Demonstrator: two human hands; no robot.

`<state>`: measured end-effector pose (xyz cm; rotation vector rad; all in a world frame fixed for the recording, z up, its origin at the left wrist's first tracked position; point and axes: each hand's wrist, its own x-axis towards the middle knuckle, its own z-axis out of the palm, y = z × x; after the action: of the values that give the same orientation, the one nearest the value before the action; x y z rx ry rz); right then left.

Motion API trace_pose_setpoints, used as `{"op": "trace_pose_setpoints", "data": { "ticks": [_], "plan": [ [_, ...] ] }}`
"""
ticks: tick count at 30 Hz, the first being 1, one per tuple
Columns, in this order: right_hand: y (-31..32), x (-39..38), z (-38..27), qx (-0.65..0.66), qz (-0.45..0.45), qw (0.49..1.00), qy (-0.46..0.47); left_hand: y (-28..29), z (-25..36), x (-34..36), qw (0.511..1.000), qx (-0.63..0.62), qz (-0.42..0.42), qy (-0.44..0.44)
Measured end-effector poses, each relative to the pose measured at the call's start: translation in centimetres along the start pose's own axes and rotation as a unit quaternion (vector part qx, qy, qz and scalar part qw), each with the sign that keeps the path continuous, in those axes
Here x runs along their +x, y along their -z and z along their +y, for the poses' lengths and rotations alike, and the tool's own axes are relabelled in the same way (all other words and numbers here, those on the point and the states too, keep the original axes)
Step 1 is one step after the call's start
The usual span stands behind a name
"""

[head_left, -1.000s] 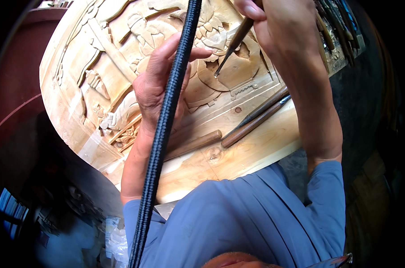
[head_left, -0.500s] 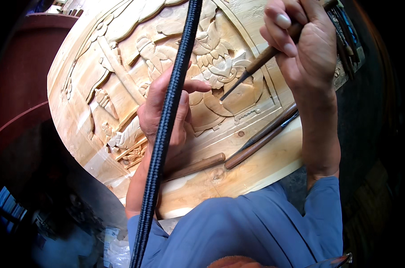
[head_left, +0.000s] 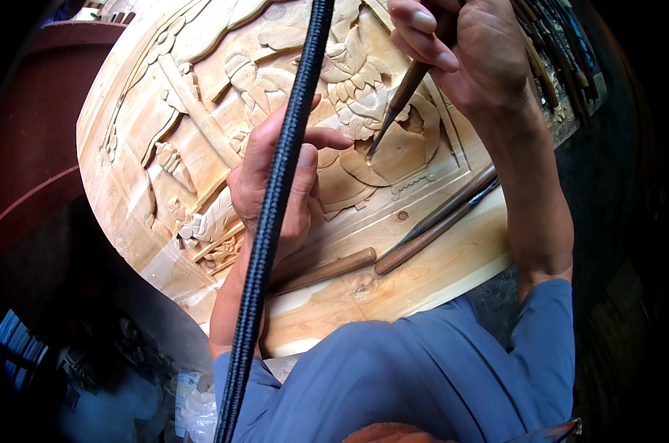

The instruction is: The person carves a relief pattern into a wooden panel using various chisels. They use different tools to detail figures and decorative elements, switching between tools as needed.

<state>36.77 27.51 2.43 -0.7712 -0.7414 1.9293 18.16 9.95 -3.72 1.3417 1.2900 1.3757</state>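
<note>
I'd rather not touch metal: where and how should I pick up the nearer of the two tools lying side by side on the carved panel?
Best, I'd say, around the middle of its brown handle, coming from the near side: the handle is long and rounded, metal shows at its right end, and the other tool lies along its far side.

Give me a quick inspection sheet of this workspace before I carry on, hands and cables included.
Surface: pale wooden panel with carved relief and a plain lower border.
Work items: slender chisel-like tool, its tip at the carving.
Clutter: three wooden-handled tools on the lower border; more tools bunched at upper right.
Left hand: no tool visible, index finger extended toward the tip; panel contact unclear.
Right hand: gripping the chisel-like tool.
Cables: black braided cord crosses the view before the left hand.
Surroundings: dark red object at left; clear plastic at lower left.
</note>
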Motion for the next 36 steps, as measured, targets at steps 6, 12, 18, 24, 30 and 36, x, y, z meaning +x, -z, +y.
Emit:
{"op": "trace_pose_setpoints", "data": {
  "ticks": [6,12,18,24,30,36],
  "plan": [
    [-0.9,-0.7,0.0,-0.001,0.008,1.000,0.003,0.0,0.5,0.0,1.000,0.002,0.004,0.002],
    [-5.2,-6.3,-1.5,-0.091,0.141,0.986,0.017,-0.1,0.2,0.1,1.000,-0.003,-0.004,0.002],
    [-2.1,-9.2,-1.7,-0.108,0.047,0.981,0.154,0.0,-0.3,0.0,1.000,-0.005,0.003,-0.016],
    [-0.9,-10.6,-1.7,-0.096,-0.034,0.970,0.222,0.2,-0.2,-0.2,0.999,0.019,-0.008,-0.029],
    [0.1,-11.1,-3.3,-0.087,0.042,0.957,0.274,0.2,1.3,0.8,0.933,0.237,-0.161,-0.219],
    [0.6,-10.8,-3.8,-0.052,0.019,0.966,0.252,-0.6,0.7,0.8,0.927,0.278,-0.127,-0.215]
  ]
}}
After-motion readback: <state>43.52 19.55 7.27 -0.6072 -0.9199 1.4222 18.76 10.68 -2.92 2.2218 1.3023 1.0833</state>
